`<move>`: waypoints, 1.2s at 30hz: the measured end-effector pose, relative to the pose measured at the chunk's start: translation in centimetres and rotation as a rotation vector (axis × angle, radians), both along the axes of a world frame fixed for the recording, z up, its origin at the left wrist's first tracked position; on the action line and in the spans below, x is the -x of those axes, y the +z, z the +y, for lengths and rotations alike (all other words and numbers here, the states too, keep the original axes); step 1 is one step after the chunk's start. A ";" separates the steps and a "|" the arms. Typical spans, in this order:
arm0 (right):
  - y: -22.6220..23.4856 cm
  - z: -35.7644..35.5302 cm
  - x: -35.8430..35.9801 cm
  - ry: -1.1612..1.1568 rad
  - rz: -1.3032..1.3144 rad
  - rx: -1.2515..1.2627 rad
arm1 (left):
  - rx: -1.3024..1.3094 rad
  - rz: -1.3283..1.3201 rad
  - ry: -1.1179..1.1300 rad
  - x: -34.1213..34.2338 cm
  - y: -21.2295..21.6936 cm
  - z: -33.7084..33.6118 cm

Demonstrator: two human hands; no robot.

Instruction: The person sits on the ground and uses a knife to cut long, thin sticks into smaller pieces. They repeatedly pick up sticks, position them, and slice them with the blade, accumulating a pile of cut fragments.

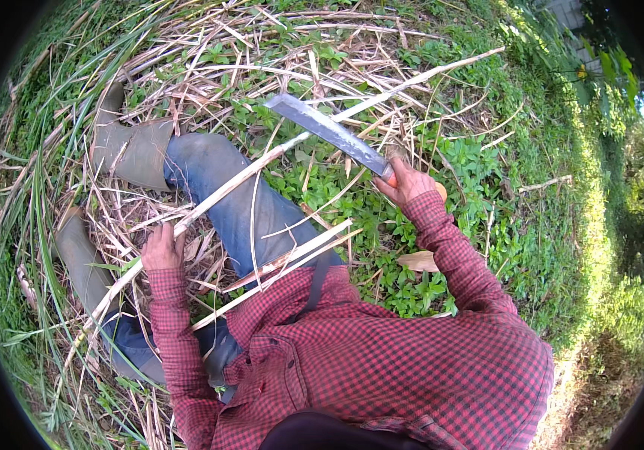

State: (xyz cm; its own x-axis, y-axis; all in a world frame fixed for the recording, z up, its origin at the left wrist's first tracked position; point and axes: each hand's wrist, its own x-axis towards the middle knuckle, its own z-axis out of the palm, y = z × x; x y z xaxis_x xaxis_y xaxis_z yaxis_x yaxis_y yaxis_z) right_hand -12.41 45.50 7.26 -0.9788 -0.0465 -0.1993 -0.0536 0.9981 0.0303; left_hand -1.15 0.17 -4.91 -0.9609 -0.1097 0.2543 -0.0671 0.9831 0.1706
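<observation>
A long pale stalk (pixel 243 175) runs slantwise from the lower left, over my bent knee, to the upper right. My left hand (pixel 163 247) is closed round its lower part. In my right hand (pixel 406 184) is a machete (pixel 329 132), gripped by its orange handle, which the fingers partly hide. The machete's broad grey blade points up and left and lies across the stalk in this view. Whether blade and stalk touch, I cannot tell. Shorter peeled pieces of stalk (pixel 292 259) rest over my thigh and lap.
Dry stalks and strips (pixel 209 82) litter the ground ahead and around my boots (pixel 133 152). Long green grass blades (pixel 44 172) stand at the left. Low leafy plants (pixel 367 217) grow between my leg and right arm. A dry brown leaf (pixel 418 261) lies near my right forearm.
</observation>
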 end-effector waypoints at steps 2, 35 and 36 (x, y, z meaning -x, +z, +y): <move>-0.9 0.4 -0.1 -0.032 0.060 0.005 | -0.047 -0.019 -0.060 -0.7 1.1 -1.6; -2.8 -3.5 -3.5 0.071 -0.029 0.165 | 0.182 -0.108 0.042 -14.5 2.0 -15.7; -2.7 -2.3 -1.4 -0.075 -0.052 0.074 | 0.166 -0.140 0.071 -15.5 2.5 -16.0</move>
State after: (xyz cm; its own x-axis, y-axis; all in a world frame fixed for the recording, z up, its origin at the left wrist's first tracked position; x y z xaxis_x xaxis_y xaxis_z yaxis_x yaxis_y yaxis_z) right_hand -10.99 43.22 4.51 -0.9686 0.0105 -0.2485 0.0222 0.9988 -0.0447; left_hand 14.33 -15.81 -2.38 -0.9794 -0.1462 0.1390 -0.1489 0.9888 -0.0092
